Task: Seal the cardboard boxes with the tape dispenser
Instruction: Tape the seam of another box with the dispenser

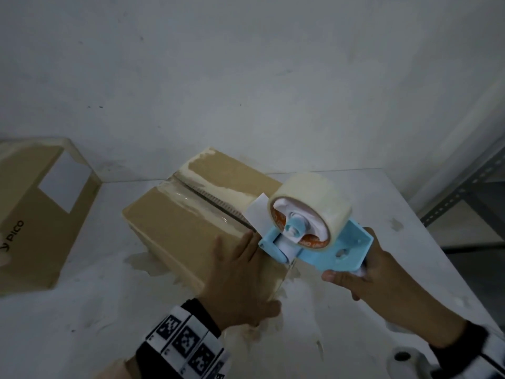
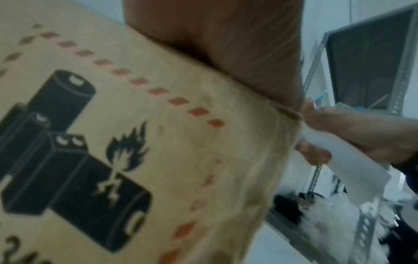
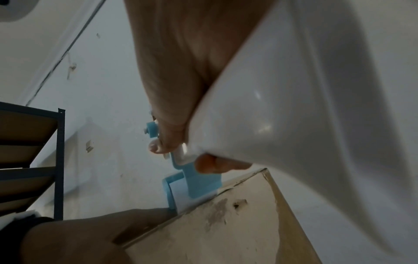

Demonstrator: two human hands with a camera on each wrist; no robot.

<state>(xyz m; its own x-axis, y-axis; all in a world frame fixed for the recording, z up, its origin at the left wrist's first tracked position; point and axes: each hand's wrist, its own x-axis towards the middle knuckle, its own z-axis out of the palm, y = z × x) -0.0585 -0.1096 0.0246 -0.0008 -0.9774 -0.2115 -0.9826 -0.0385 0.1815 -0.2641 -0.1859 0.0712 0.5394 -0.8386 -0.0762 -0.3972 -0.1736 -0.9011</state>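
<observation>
A brown cardboard box [image 1: 175, 220] stands mid-table, its top seam flanked by old tape remnants. My left hand [image 1: 240, 272] lies flat against the box's near end, fingers straight over the top edge. In the left wrist view my palm presses the box face [image 2: 135, 142] printed with batteries and a flame. My right hand [image 1: 355, 277] grips the white handle [image 3: 316, 107] of a light-blue tape dispenser [image 1: 322, 247] carrying a clear tape roll [image 1: 308, 203]. The dispenser's front sits at the near top edge by the seam. A clear tape strip [image 1: 284, 277] runs down the near face.
A second cardboard box [image 1: 30, 228] with a white label and "PICO" print lies at the left on the white table [image 1: 95, 310]. A grey metal shelf [image 1: 464, 198] stands off the table's right edge. The white wall is close behind.
</observation>
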